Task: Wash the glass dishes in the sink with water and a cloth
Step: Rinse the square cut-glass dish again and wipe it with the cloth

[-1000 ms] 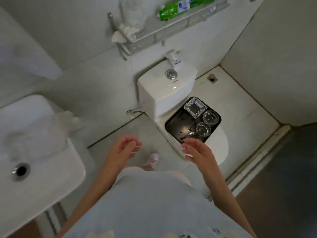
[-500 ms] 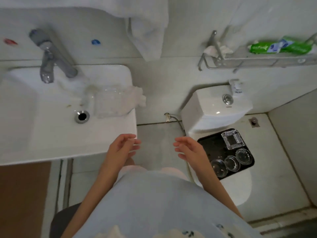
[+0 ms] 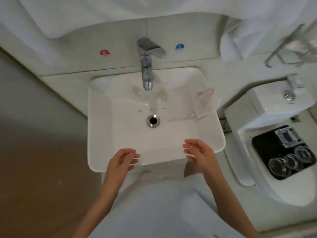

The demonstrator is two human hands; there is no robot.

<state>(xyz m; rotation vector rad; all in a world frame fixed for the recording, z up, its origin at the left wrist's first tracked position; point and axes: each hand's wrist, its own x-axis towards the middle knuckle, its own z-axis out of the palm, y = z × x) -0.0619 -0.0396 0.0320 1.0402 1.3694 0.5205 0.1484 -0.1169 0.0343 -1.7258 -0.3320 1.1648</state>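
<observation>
A white sink (image 3: 120,152) fills the middle of the view, with a chrome tap (image 3: 147,66) at its back and a drain (image 3: 153,120) in the basin. A clear glass dish (image 3: 180,107) lies in the basin at the right, against a white cloth (image 3: 205,102) draped on the rim. My left hand (image 3: 122,160) and my right hand (image 3: 199,152) hover over the sink's front edge, both empty with fingers loosely curled. On the closed toilet at the right, a black tray (image 3: 264,152) carries a square glass dish (image 3: 285,136) and three round glass dishes (image 3: 289,160).
The toilet tank (image 3: 267,103) stands right of the sink. A white towel (image 3: 240,31) hangs above, and a metal wall shelf (image 3: 291,48) is at the upper right. Red and blue tap marks sit on the wall. A brown surface lies at the left.
The view has swung left from the toilet and tray to the sink, which is now centred. Both hands stay empty and now hover over the sink's front edge.
</observation>
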